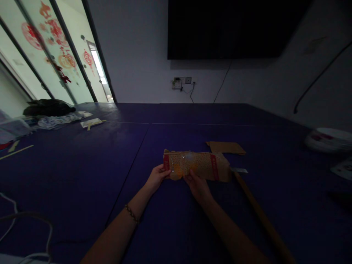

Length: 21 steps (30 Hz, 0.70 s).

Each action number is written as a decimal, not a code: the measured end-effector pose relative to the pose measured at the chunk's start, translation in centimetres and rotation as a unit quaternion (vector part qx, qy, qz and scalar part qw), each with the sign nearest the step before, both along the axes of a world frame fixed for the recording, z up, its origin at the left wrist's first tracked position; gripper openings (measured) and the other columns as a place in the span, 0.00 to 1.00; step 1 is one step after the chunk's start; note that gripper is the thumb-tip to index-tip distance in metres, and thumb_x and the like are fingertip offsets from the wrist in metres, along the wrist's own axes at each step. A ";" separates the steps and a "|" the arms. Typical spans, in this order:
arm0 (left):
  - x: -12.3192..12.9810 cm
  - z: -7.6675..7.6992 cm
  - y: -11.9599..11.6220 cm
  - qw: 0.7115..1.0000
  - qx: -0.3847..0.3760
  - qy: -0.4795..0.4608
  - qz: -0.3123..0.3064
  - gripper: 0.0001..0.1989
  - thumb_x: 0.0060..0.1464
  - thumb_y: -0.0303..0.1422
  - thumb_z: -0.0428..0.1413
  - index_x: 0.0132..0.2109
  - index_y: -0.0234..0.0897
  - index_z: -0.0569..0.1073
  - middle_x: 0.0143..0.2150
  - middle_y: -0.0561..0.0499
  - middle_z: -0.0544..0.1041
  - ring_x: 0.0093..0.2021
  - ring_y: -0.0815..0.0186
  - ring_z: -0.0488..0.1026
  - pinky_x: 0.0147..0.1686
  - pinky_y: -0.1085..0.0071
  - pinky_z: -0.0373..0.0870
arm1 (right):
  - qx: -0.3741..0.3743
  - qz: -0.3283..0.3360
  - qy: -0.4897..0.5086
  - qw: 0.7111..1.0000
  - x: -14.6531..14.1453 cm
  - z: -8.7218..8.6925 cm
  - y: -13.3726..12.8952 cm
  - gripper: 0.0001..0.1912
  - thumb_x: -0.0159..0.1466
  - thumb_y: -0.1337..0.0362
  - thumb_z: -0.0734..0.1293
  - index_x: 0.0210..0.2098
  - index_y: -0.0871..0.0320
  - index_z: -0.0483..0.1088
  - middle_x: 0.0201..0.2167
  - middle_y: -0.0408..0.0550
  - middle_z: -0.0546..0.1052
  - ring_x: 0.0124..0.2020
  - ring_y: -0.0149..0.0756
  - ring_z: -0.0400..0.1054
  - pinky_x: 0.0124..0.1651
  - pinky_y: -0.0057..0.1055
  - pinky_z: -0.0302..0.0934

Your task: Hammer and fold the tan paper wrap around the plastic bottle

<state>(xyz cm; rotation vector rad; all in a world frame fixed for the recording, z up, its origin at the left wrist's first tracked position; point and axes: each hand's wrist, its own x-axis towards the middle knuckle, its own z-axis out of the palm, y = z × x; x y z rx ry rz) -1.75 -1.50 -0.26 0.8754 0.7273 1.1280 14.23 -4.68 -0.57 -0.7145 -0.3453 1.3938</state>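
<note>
A flat piece of cardboard [203,167] with red bands, a dotted print and shiny clear tape is held up in front of me over the dark blue table. My left hand [158,176] pinches its left end, thumb on the near face. Along the lower edge, near the middle, my right hand [198,186] grips it too, with the thumb in front and the other fingers partly hidden. A second, plain brown cardboard piece [227,147] lies just behind it. To the right, a long wooden-handled tool [258,209] with a pale metal blade rests by the cardboard's right end.
Bags and papers [57,119] pile up at the far left of the table [82,165]. White cables [46,238] curl at the near left. A round patterned bowl [328,139] stands at the right. Behind are a wall socket [187,80] and a black screen [233,29].
</note>
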 end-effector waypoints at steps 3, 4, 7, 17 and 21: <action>0.1 0.3 -0.1 1.000 0.007 -0.011 0.008 0.21 0.35 0.30 0.63 0.41 0.34 0.73 0.35 0.46 0.77 0.32 0.63 0.73 0.32 0.69 0.69 | -0.016 -0.007 0.006 1.000 -0.1 0.2 0.1 0.15 0.40 0.70 0.74 0.27 0.55 0.69 0.25 0.37 0.76 0.25 0.30 0.70 0.34 0.32 0.67; 0.1 0.3 -0.1 1.000 0.008 -0.015 0.011 0.21 0.35 0.31 0.63 0.41 0.34 0.72 0.35 0.46 0.77 0.31 0.63 0.73 0.31 0.69 0.69 | -0.019 -0.009 0.009 1.000 -0.1 0.3 0.2 0.15 0.40 0.70 0.74 0.27 0.55 0.69 0.25 0.37 0.76 0.26 0.31 0.71 0.34 0.32 0.67; 0.1 0.3 -0.1 1.000 0.007 -0.013 0.017 0.21 0.37 0.33 0.62 0.42 0.34 0.72 0.31 0.47 0.77 0.28 0.65 0.73 0.28 0.71 0.69 | -0.029 -0.004 0.015 0.999 -0.1 0.8 0.2 0.16 0.40 0.70 0.74 0.28 0.54 0.69 0.25 0.37 0.76 0.25 0.31 0.71 0.34 0.32 0.67; -0.2 2.0 1.9 0.997 0.012 -0.025 0.072 0.21 0.38 0.31 0.62 0.43 0.35 0.71 0.29 0.50 0.76 0.27 0.70 0.72 0.31 0.73 0.68 | -0.026 -0.040 -0.261 0.964 8.7 3.9 -1.1 0.15 0.42 0.62 0.73 0.28 0.60 0.70 0.28 0.48 0.75 0.30 0.36 0.71 0.32 0.29 0.67; 2.5 2.9 2.9 0.999 0.018 -0.028 0.041 0.19 0.39 0.30 0.61 0.42 0.34 0.71 0.28 0.51 0.76 0.25 0.72 0.71 0.29 0.75 0.67 | 0.003 -0.161 -0.348 0.923 14.7 3.2 2.2 0.21 0.44 0.60 0.71 0.36 0.55 0.65 0.30 0.43 0.73 0.32 0.35 0.70 0.33 0.30 0.67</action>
